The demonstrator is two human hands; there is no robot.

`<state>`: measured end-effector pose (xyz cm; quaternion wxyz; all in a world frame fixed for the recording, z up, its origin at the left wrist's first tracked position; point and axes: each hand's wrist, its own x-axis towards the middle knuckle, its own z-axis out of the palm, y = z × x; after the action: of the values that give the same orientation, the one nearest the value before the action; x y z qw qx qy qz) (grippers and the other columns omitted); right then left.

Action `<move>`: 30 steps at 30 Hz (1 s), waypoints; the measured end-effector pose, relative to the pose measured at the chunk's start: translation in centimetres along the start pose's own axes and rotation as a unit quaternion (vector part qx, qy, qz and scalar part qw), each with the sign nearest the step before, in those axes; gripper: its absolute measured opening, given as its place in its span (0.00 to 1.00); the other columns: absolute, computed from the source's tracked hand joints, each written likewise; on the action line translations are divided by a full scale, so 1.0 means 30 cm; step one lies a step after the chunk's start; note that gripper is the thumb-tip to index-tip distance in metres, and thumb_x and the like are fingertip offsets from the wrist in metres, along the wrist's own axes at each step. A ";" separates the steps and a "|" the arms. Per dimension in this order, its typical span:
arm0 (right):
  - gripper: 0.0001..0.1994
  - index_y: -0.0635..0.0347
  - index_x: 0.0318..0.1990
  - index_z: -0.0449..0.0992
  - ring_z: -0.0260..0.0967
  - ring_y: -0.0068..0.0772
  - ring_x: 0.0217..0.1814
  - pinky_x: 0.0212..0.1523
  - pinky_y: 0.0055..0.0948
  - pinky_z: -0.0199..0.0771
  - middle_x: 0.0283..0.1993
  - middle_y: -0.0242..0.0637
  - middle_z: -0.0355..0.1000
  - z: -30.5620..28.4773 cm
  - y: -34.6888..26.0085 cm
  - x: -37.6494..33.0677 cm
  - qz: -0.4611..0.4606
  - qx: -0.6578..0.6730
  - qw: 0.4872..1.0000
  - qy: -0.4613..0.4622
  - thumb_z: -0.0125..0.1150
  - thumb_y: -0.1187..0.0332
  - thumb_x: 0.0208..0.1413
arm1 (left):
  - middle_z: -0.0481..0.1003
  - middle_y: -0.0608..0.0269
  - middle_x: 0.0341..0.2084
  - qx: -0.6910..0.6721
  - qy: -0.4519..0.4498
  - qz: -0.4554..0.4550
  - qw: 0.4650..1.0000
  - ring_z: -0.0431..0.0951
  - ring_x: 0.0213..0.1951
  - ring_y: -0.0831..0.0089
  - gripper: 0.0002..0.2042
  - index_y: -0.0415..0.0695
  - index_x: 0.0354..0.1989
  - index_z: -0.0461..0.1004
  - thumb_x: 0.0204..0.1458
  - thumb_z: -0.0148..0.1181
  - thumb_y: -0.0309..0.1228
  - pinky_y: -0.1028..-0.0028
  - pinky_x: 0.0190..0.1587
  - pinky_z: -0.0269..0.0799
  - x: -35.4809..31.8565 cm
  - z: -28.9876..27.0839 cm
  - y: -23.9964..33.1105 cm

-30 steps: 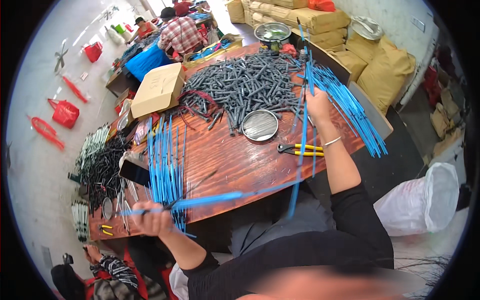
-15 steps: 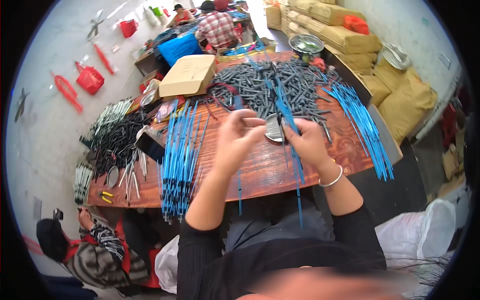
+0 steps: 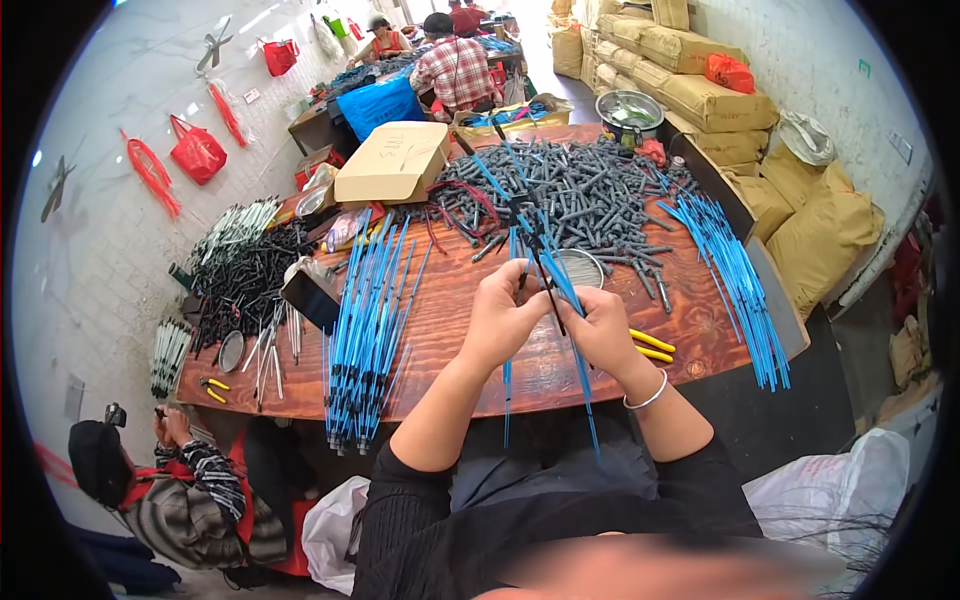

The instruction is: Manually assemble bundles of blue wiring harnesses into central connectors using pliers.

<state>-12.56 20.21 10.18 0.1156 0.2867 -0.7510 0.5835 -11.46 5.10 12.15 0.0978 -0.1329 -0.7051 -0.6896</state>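
Note:
Both my hands are over the near middle of the table, close together and closed on a jointed assembly of slim blue rods with black joints (image 3: 545, 240). My left hand (image 3: 503, 318) pinches at the black joint area, and a blue rod hangs below it. My right hand (image 3: 603, 330), a white bangle on its wrist, grips the rods lower down; their ends reach past the table edge over my lap. The far ends stand up over a pile of grey tubes (image 3: 600, 180). Just behind my hands lies a round dish (image 3: 590, 265). My fingers hide exactly what meets between them.
Blue rod bundles lie left (image 3: 365, 330) and right (image 3: 725, 280). Yellow-handled pliers (image 3: 652, 345) rest beside my right hand. A cardboard box (image 3: 395, 160), a phone (image 3: 308, 298) and black parts (image 3: 250, 275) are farther left. A co-worker (image 3: 190, 490) sits at lower left; sacks (image 3: 700, 90) line the right wall.
My hands have come closer together; my left hand, with fingers raised before, is now closed at the rods. The yellow-handled pliers beside my right hand have come into sight.

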 end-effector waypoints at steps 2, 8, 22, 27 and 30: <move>0.13 0.65 0.24 0.69 0.56 0.23 0.16 0.20 0.26 0.57 0.15 0.34 0.63 -0.002 0.011 0.002 -0.031 -0.012 0.999 0.037 0.51 0.65 0.55 | 0.69 0.69 0.21 -0.076 0.045 -0.009 0.996 0.70 0.24 0.81 0.04 0.41 0.33 0.67 0.52 0.53 0.26 0.81 0.28 0.67 0.000 -0.004 0.005; 0.20 0.66 0.25 0.68 0.52 0.21 0.10 0.13 0.21 0.54 0.15 0.35 0.62 -0.077 0.054 -0.044 0.223 0.460 0.824 -0.244 0.43 0.57 0.59 | 0.71 0.65 0.23 -0.277 0.077 -0.067 0.955 0.72 0.24 0.77 0.04 0.41 0.34 0.66 0.54 0.50 0.28 0.78 0.30 0.69 0.019 -0.129 -0.008; 0.16 0.61 0.32 0.76 0.70 0.43 0.25 0.31 0.36 0.71 0.28 0.42 0.73 -0.135 0.293 -0.049 0.049 -0.214 0.941 -0.256 0.45 0.60 0.54 | 0.63 0.74 0.17 -0.074 0.125 -0.044 0.988 0.63 0.20 0.83 0.01 0.45 0.33 0.66 0.54 0.50 0.27 0.81 0.26 0.63 0.002 -0.107 -0.042; 0.10 0.60 0.21 0.73 0.71 0.45 0.30 0.29 0.44 0.70 0.27 0.45 0.71 -0.684 0.669 -0.026 0.223 -0.568 0.771 0.182 0.50 0.66 0.47 | 0.59 0.73 0.14 -0.339 -0.021 -0.096 0.936 0.63 0.18 0.81 0.03 0.47 0.36 0.67 0.56 0.46 0.28 0.81 0.23 0.60 -0.045 -0.178 -0.003; 0.07 0.60 0.24 0.73 0.71 0.47 0.32 0.30 0.45 0.70 0.30 0.46 0.72 -0.819 0.834 -0.111 0.278 -0.642 0.705 0.119 0.51 0.68 0.47 | 0.63 0.69 0.14 -0.326 -0.031 -0.114 0.938 0.67 0.19 0.75 0.04 0.45 0.35 0.67 0.55 0.46 0.26 0.76 0.25 0.65 -0.087 -0.251 -0.008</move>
<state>-27.96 48.22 -4.59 0.1924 -0.1506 -0.9697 -0.0047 -9.43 -2.55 11.30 -0.0522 -0.0980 -0.4543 -0.8839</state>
